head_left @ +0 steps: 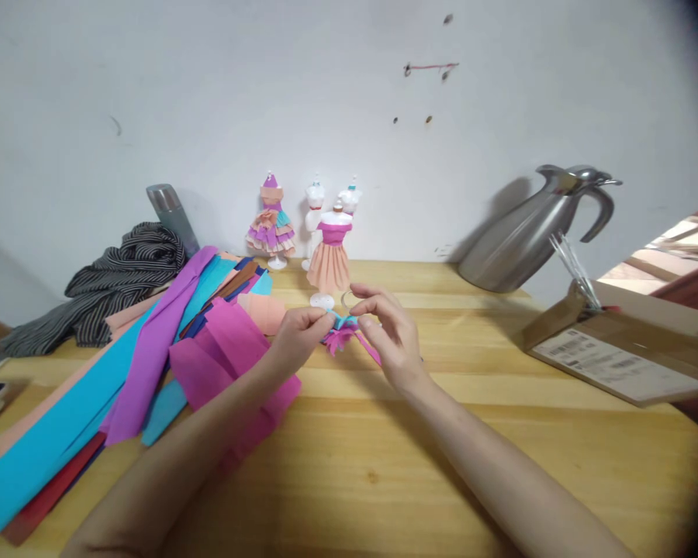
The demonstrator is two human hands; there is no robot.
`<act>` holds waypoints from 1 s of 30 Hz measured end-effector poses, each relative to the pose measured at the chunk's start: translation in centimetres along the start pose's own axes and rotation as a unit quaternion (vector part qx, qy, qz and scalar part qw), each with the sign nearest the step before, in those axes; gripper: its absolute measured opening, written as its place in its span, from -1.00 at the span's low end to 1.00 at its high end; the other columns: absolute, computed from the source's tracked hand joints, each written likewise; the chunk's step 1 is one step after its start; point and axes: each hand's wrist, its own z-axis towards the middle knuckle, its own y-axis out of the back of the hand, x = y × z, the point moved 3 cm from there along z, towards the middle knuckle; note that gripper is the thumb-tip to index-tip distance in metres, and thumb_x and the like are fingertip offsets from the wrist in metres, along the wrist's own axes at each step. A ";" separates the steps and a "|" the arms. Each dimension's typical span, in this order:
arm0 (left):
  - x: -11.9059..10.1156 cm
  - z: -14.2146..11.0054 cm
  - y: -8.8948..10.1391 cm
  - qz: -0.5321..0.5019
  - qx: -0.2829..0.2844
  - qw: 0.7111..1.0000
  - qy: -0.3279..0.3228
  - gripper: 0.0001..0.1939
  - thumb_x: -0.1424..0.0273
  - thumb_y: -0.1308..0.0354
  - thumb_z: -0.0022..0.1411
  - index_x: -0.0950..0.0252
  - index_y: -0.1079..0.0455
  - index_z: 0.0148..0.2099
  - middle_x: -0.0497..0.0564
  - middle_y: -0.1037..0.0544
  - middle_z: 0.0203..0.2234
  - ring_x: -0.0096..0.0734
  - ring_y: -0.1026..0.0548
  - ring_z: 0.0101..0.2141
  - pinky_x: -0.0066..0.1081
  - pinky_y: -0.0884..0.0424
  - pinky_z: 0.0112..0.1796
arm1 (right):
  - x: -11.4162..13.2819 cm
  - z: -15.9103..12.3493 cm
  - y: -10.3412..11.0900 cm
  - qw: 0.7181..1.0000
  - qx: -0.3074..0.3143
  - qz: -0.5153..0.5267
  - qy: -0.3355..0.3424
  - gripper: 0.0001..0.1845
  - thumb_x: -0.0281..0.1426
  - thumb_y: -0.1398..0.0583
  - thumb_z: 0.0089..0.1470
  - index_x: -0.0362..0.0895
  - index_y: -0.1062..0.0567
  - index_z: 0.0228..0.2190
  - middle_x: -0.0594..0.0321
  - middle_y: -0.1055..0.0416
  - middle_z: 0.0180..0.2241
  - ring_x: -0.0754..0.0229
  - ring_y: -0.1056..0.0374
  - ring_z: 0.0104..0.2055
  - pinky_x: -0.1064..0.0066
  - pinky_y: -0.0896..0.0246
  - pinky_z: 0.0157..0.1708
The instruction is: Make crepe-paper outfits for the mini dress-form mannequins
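My left hand (302, 335) is closed in a pinch on a small crepe-paper bow (342, 333), turquoise on top with frilled magenta petals below. To the right of the bow, my right hand (392, 333) has its fingers curved and apart, the fingertips close to the bow's edge. Whether they touch it I cannot tell. A narrow magenta strip (369, 349) runs from the bow under my right hand. Just behind stands a mini dress form (330, 252) in a magenta top and pleated peach skirt. A thin clear ring (345, 298) shows partly behind my right fingers.
Crepe-paper sheets (128, 356) and magenta paper (226, 356) cover the table's left side. Behind are a ruffled-dress form (271, 221), two white forms, a bottle (174, 217) and striped cloth (128, 267). A steel jug (523, 232) and cardboard box (622, 341) stand right.
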 end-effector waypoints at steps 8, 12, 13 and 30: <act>0.2 0.0 -0.5 0.106 0.136 0.984 -0.053 -0.63 0.24 -0.05 0.19 0.32 -0.34 -0.59 -0.09 -0.30 -0.71 -0.53 -0.23 -0.61 -0.51 -0.09 -0.55 | 0.2 0.8 -0.1 0.980 0.184 -0.054 -0.049 -0.67 -0.12 -0.17 0.04 -0.11 -0.44 -0.53 0.17 -0.48 -0.38 0.08 -0.39 -0.26 0.23 -0.23 -0.21; 0.8 0.0 -0.6 0.068 0.176 0.982 -0.023 -0.59 0.21 -0.04 0.21 0.32 -0.30 -0.60 -0.09 -0.31 -0.71 -0.55 -0.24 -0.63 -0.53 -0.12 -0.57 | -0.3 0.6 -0.1 0.965 0.208 -0.073 -0.139 -0.71 -0.16 -0.24 -0.05 -0.13 -0.45 -0.56 0.26 -0.42 -0.53 0.18 -0.31 -0.43 0.35 -0.18 -0.40; 1.0 0.0 -0.6 0.055 0.187 0.981 -0.009 -0.58 0.18 -0.04 0.22 0.32 -0.29 -0.60 -0.09 -0.31 -0.71 -0.56 -0.24 -0.63 -0.53 -0.12 -0.57 | -0.5 0.6 -0.2 0.959 0.221 -0.058 -0.168 -0.70 -0.15 -0.26 -0.08 -0.14 -0.44 -0.57 0.28 -0.39 -0.57 0.20 -0.28 -0.47 0.37 -0.16 -0.44; 2.4 0.1 -0.6 -0.126 0.147 0.967 0.166 -0.33 -0.22 -0.06 0.00 0.40 -0.40 -0.45 0.03 -0.46 -0.64 -0.44 -0.43 -0.60 -0.43 -0.37 -0.51 | -1.2 1.1 0.3 0.939 0.225 0.068 -0.250 -0.66 -0.16 -0.33 -0.21 -0.18 -0.44 -0.64 0.34 -0.28 -0.65 0.33 -0.15 -0.57 0.45 -0.03 -0.55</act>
